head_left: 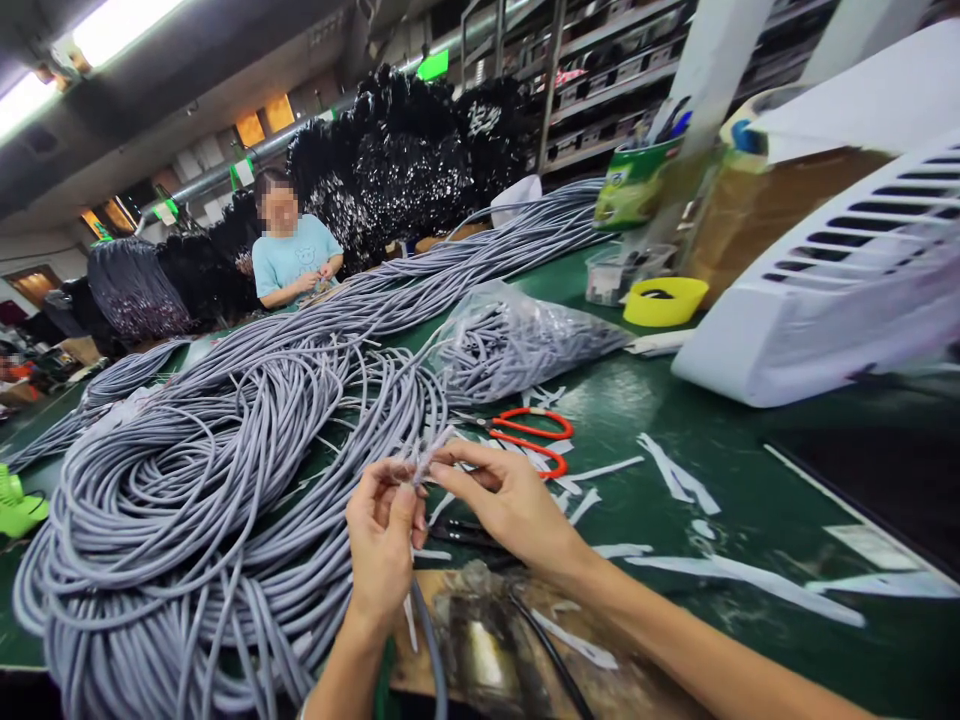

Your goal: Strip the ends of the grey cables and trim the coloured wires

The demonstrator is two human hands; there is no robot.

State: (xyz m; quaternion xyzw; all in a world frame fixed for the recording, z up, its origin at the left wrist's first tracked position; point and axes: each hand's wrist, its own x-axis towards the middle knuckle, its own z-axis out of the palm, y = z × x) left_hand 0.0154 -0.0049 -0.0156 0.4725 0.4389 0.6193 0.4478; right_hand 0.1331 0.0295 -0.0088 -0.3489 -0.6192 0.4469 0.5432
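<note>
a grey cable end [429,458] is pinched between the fingertips of both hands, above the near edge of the green tabletop [750,480]. the left hand [382,545] and right hand [514,500] are both closed on it. red-handled scissors [534,440] lie just beyond the right hand. a coil of grey cable [187,500] fills the tabletop's left side.

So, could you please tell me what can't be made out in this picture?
All in the head view:
1. The small pale piece, pinched by the left hand and right hand, is blurred and half covered by them.
2. The dark tool lies mostly under the right hand.
3. The white housing is cut off by the right edge.
4. What the co-worker holds is too small to tell.
</note>
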